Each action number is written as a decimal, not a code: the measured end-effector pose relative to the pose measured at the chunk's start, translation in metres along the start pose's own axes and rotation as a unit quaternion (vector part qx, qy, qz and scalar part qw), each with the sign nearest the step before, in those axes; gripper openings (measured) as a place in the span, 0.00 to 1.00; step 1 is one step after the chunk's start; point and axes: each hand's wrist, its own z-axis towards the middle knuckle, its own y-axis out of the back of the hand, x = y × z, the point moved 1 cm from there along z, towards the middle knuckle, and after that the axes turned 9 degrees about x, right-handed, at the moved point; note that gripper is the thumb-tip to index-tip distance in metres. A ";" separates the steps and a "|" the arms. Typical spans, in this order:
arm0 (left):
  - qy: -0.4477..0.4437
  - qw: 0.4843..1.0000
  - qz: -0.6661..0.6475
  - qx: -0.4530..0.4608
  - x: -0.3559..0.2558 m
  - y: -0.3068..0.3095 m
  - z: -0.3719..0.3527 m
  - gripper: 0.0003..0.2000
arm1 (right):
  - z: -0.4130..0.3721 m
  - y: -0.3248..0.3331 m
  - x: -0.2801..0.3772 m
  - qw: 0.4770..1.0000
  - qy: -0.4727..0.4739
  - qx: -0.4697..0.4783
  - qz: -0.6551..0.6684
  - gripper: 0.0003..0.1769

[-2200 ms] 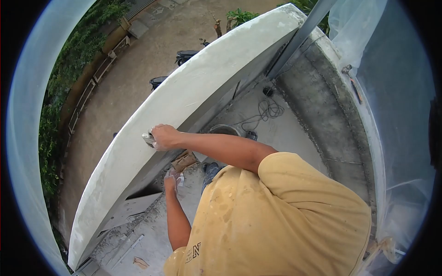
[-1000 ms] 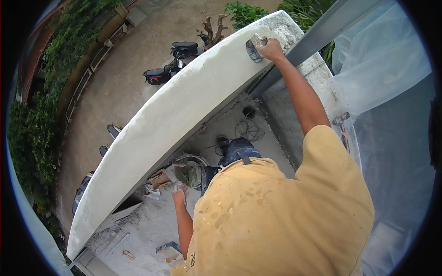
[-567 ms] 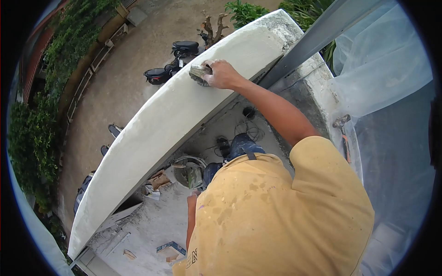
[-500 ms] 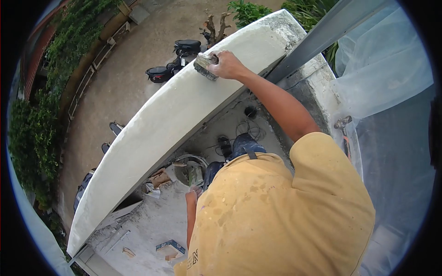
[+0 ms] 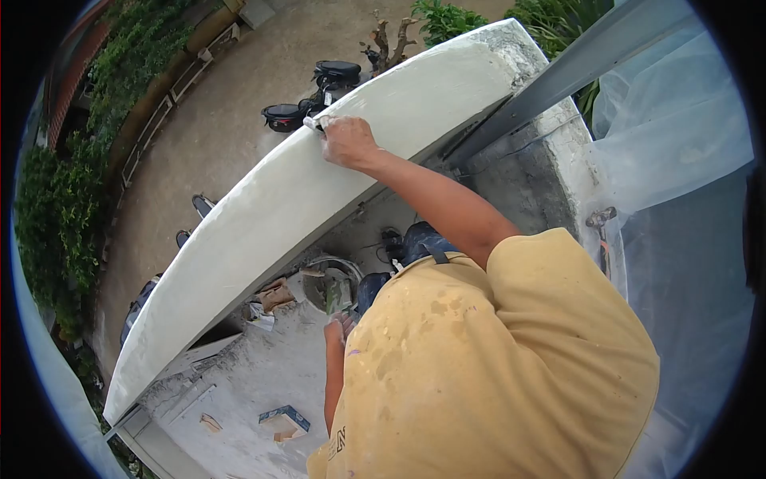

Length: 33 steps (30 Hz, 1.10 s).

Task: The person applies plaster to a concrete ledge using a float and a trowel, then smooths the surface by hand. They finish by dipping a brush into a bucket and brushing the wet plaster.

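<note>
My right hand (image 5: 349,142) is closed round a wide, plaster-smeared brush (image 5: 317,125), most of it hidden behind my fingers. It presses at the outer edge of the long, curved white ledge (image 5: 239,227), whose top looks smooth and pale. Low beside my body, my left hand (image 5: 339,326) has its fingers curled, and I cannot tell what is in them. Just beyond that hand is a round bucket (image 5: 308,294) with grey and greenish stuff inside.
A grey metal post (image 5: 550,76) slants past the ledge's right end, near clear plastic sheeting (image 5: 670,136). Torn brown paper (image 5: 275,294) and an opened blue-and-white box (image 5: 285,423) lie on the dusty floor. Beyond the ledge, motorbikes (image 5: 335,73) stand on the ground below.
My right hand has moved left along the ledge to its outer edge, and the brush has turned so its bristles no longer show. My left hand stays low near the bucket.
</note>
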 end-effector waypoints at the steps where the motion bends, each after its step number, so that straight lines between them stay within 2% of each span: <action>1: 0.000 1.000 0.023 0.006 0.005 0.007 0.017 0.22 | -0.003 -0.009 0.038 0.993 0.012 0.109 0.033 0.15; 3: -0.023 0.999 0.043 -0.009 -0.034 -0.027 -0.015 0.22 | -0.014 -0.013 0.063 0.980 0.047 0.109 0.157 0.20; 4: -0.041 0.998 0.046 -0.014 -0.056 -0.044 -0.035 0.21 | -0.016 -0.004 0.050 0.977 0.003 0.118 0.178 0.22; 5: -0.062 0.997 0.044 -0.018 -0.072 -0.057 -0.052 0.21 | -0.020 0.014 0.029 0.970 -0.039 0.131 0.199 0.24; 6: -0.083 0.996 0.040 -0.017 -0.080 -0.059 -0.059 0.21 | -0.018 0.009 -0.015 0.985 -0.062 0.085 0.139 0.25; 7: -0.105 0.994 0.036 -0.015 -0.088 -0.061 -0.065 0.22 | -0.018 0.022 -0.063 0.981 -0.113 0.048 0.151 0.26; 8: -0.128 0.991 0.031 -0.013 -0.090 -0.058 -0.068 0.22 | -0.026 0.057 -0.100 0.960 -0.188 0.068 0.194 0.26; 9: -0.119 0.992 0.034 -0.017 -0.089 -0.053 -0.071 0.22 | -0.026 0.074 -0.147 0.962 -0.223 0.030 0.156 0.23; 10: -0.110 0.993 0.038 -0.020 -0.086 -0.048 -0.072 0.22 | -0.029 0.092 -0.191 0.970 -0.238 -0.042 0.040 0.21; 11: -0.101 0.994 0.043 -0.022 -0.083 -0.043 -0.074 0.23 | -0.032 0.117 -0.224 0.957 -0.279 -0.068 -0.046 0.22; 12: -0.083 0.995 0.045 -0.030 -0.077 -0.036 -0.074 0.23 | -0.038 0.142 -0.245 0.938 -0.326 -0.061 -0.097 0.23; 14: -0.047 0.997 0.050 -0.046 -0.052 -0.017 -0.067 0.23 | -0.049 0.174 -0.269 0.925 -0.345 -0.077 -0.139 0.22; 16: -0.046 0.970 0.238 -0.021 -0.030 0.001 -0.068 0.23 | -0.055 0.179 -0.283 0.919 -0.347 -0.047 -0.180 0.21; 18: -0.026 0.968 0.246 -0.027 -0.015 0.010 -0.070 0.23 | -0.058 0.174 -0.292 0.918 -0.339 -0.016 -0.206 0.22; 20: 0.012 0.995 0.081 -0.064 -0.016 0.000 -0.086 0.23 | -0.063 0.157 -0.291 0.920 -0.327 0.017 -0.217 0.24; 23: -0.032 0.998 0.016 -0.058 0.000 0.016 -0.078 0.23 | -0.068 0.121 -0.253 0.922 -0.306 0.046 -0.232 0.22; 24: -0.034 0.998 0.011 -0.060 0.003 0.019 -0.076 0.23 | -0.073 0.111 -0.218 0.932 -0.273 0.022 -0.237 0.18; 28: -0.039 0.998 0.002 -0.049 0.003 0.030 -0.077 0.22 | -0.082 0.041 -0.075 0.980 -0.105 -0.039 -0.165 0.14; 31: -0.039 0.997 0.054 -0.034 0.001 0.048 -0.081 0.22 | -0.089 -0.015 0.056 0.997 -0.020 0.001 -0.073 0.13; 32: -0.040 0.995 0.081 -0.029 0.000 0.057 -0.080 0.22 | -0.092 -0.033 0.101 0.998 0.008 0.022 -0.067 0.16; 33: -0.041 0.996 0.070 -0.029 0.000 0.065 -0.082 0.22 | -0.097 -0.054 0.144 0.998 0.056 0.013 -0.040 0.15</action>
